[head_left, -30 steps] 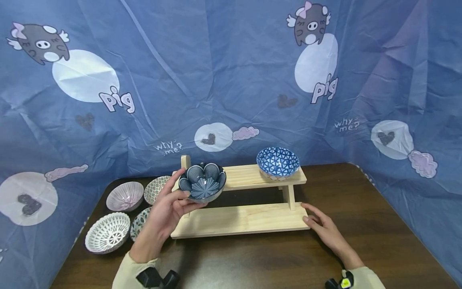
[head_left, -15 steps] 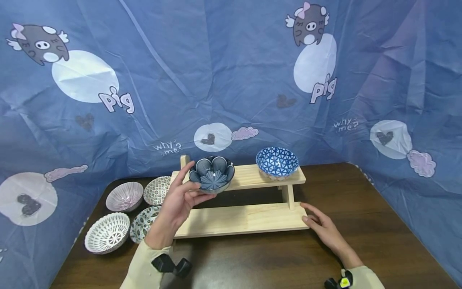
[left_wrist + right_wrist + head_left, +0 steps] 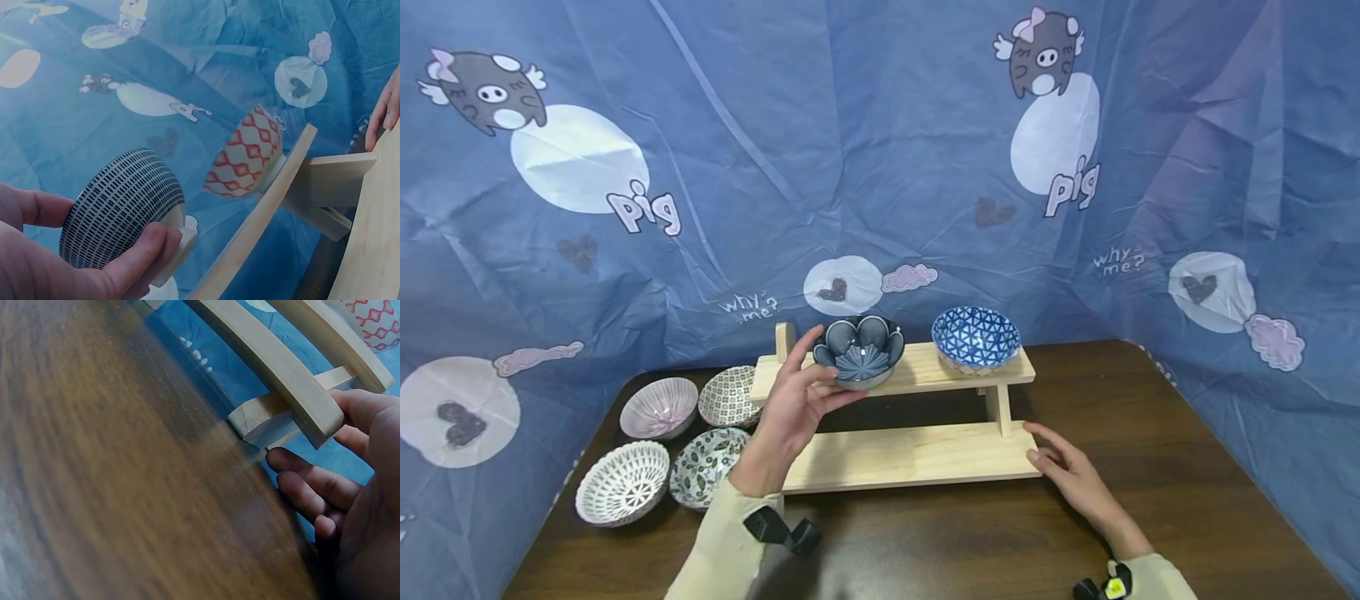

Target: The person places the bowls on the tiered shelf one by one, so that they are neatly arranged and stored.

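Observation:
My left hand [image 3: 790, 417] grips a dark blue bowl [image 3: 861, 364] with a petal-patterned inside, fingers along its rim and underside. The bowl overlaps the upper board of a two-tier wooden shelf [image 3: 917, 454] in the head view. In the left wrist view, the outside of this bowl [image 3: 125, 209] shows dark dashes, and it is tilted above the board's edge. My right hand [image 3: 1078, 479] touches the right end of the lower board with relaxed fingers. On the upper board's right end stands a blue-and-white triangle-patterned bowl [image 3: 977, 337], red-patterned outside.
Left of the shelf on the brown table [image 3: 970, 542] stand a pinkish striped bowl [image 3: 658, 408], a white lattice-patterned bowl [image 3: 623, 483], a leafy green-patterned bowl [image 3: 709, 467] and a small-checked bowl [image 3: 728, 396]. A blue printed curtain [image 3: 887, 167] hangs behind.
My left hand has carried the dark blue bowl rightward and slightly back over the upper board, uncovering more of the leafy bowl. My right hand has stayed at the shelf's end.

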{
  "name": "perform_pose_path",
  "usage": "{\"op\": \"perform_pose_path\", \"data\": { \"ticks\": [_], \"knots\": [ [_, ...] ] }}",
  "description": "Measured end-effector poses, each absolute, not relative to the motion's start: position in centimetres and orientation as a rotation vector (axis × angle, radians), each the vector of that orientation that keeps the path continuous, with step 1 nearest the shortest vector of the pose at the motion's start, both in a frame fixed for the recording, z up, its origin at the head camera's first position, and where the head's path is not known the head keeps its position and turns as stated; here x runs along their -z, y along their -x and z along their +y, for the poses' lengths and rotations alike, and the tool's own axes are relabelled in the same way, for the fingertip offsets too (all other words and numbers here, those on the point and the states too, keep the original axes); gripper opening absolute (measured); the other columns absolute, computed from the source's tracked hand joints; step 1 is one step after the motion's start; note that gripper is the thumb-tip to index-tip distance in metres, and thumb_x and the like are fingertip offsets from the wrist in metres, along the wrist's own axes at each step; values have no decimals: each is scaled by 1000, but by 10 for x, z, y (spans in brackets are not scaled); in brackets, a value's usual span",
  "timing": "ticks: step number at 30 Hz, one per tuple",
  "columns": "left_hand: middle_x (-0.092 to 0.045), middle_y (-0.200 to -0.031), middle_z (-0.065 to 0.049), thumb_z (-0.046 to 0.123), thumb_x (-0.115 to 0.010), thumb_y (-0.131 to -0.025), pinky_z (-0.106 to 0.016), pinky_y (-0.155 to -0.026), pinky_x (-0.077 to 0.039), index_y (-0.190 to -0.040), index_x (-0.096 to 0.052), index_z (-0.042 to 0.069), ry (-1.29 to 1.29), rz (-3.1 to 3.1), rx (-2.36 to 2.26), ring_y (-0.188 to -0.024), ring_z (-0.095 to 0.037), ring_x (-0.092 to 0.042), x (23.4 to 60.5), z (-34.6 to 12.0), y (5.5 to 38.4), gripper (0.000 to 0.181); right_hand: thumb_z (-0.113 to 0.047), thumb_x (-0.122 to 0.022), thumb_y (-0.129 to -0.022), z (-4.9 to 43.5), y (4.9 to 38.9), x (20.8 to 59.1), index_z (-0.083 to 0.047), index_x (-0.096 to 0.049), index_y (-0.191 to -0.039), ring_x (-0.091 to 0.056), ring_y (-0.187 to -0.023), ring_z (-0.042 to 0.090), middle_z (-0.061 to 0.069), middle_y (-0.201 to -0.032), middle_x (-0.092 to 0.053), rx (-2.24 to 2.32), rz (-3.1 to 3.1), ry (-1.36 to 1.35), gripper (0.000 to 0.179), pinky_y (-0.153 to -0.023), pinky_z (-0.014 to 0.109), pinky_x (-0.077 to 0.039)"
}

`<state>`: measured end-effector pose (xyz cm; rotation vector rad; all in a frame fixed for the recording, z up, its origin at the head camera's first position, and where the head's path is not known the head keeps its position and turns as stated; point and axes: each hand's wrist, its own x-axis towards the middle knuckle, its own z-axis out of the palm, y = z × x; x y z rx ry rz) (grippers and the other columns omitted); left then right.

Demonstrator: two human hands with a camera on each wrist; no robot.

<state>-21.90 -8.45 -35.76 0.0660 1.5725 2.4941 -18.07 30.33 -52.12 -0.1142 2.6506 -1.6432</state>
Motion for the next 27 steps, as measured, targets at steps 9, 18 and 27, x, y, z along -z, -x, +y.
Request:
{"op": "perform_pose_path", "data": {
  "ticks": [9, 18, 27],
  "knots": [
    [-44, -133, -21, -9, -37, -91, -58, -101, -55, -159, -23, 22, -31, 1580, -2514, -88, -20, -71, 365, -71, 230, 77, -31, -55, -103, 302, 181, 521, -11, -44, -150, -54, -104, -17, 19, -156, -43, 1640, 2641, 95, 52, -90, 15, -49],
    [-39, -144, -25, -11, -40, -88, -62, -106, -48, -160, -22, 22, -42, 1551, -2526, -91, -21, -69, 368, -59, 237, 81, -30, -55, -103, 304, 180, 521, -11, -44, -150, -54, -105, -16, 18, -156, -43, 1648, 2647, 100, 52, -90, 14, -49],
    [-42, -138, -30, -11, -40, -88, -62, -106, -48, -161, -19, 22, -31, 1548, -2526, -92, -23, -69, 371, -52, 240, 83, -33, -55, -103, 302, 180, 519, -13, -44, -150, -53, -105, -17, 17, -157, -43, 1609, 2650, 66, 53, -91, 15, -49]
  ]
}}
